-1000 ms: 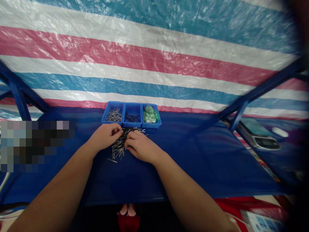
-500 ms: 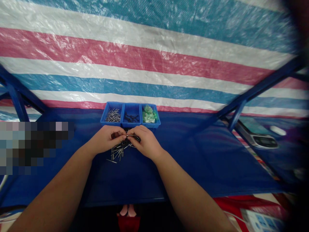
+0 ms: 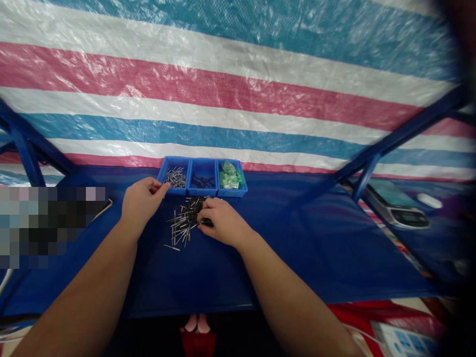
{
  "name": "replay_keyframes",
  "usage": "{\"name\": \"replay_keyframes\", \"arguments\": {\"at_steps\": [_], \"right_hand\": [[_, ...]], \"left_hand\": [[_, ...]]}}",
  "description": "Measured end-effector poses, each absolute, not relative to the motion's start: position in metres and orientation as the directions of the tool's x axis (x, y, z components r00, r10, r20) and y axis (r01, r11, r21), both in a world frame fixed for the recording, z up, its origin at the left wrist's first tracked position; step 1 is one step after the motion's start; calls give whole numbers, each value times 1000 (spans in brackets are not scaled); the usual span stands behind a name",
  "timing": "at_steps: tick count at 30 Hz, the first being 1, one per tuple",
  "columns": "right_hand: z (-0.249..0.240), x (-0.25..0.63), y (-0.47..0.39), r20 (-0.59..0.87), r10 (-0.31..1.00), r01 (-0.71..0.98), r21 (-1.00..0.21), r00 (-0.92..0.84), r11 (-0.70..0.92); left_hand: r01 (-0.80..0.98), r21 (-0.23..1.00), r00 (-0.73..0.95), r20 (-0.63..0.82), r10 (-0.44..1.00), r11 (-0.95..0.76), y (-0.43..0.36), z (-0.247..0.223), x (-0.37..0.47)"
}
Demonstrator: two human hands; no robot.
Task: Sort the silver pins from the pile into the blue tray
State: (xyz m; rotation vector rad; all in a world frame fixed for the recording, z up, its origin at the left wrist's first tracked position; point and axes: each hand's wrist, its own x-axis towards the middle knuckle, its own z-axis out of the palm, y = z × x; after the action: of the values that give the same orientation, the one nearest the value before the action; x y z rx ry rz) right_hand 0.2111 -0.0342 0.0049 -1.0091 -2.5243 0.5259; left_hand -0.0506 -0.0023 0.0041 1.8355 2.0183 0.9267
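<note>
My left hand (image 3: pixel 143 202) is at the front left corner of the left blue bin (image 3: pixel 161 188), with thumb and fingertips pinched together. Whatever they may hold is too small to make out. Inside that bin lie many short silver metal pins (image 3: pixel 175 177). My right hand (image 3: pixel 223 221) rests at the right side of a loose pile of thin silver and black pin-like pieces (image 3: pixel 186 218) on the blue table. Its thumb and index finger are apart, with dark pieces of the pile between and behind them, partly hidden by the hand.
The middle blue bin (image 3: pixel 203 191) contains thin black pieces, and the right blue bin (image 3: pixel 233 193) holds crumpled green plastic. Blue frame posts (image 3: pixel 28 158) flank the table (image 3: pixel 297 248). A digital scale (image 3: pixel 403 215) stands at the far right. A striped sheet (image 3: pixel 238 94) hangs behind.
My hands have come apart from where they met over the pile. The left moved up and left to the left bin; the right dropped slightly onto the pile, which shows more fully.
</note>
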Motion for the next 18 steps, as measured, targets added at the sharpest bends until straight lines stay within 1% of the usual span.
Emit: {"name": "replay_keyframes", "arguments": {"at_steps": [2,4,7,11,14,18], "right_hand": [[2,209,-34,165,713,597,-438,-682,672],[0,208,-34,156,719,608,-430,-678,667],[-1,206,-35,145,724,620,-422,-674,662],[-1,205,-36,139,699,605,-403,-701,687],[0,205,-36,186,690,593,-386,-700,706],[4,208,-35,290,707,582,-412,-645,701]], "left_hand": [[797,603,-161,237,958,-16,-3,5,-50],[786,615,-125,264,956,-67,-5,6,-47],[763,622,-8,283,959,-177,-8,7,-40],[726,620,142,288,947,-297,-11,6,-34],[668,647,250,271,930,-368,-13,6,-30],[554,725,436,167,885,-409,-19,9,-23]]}}
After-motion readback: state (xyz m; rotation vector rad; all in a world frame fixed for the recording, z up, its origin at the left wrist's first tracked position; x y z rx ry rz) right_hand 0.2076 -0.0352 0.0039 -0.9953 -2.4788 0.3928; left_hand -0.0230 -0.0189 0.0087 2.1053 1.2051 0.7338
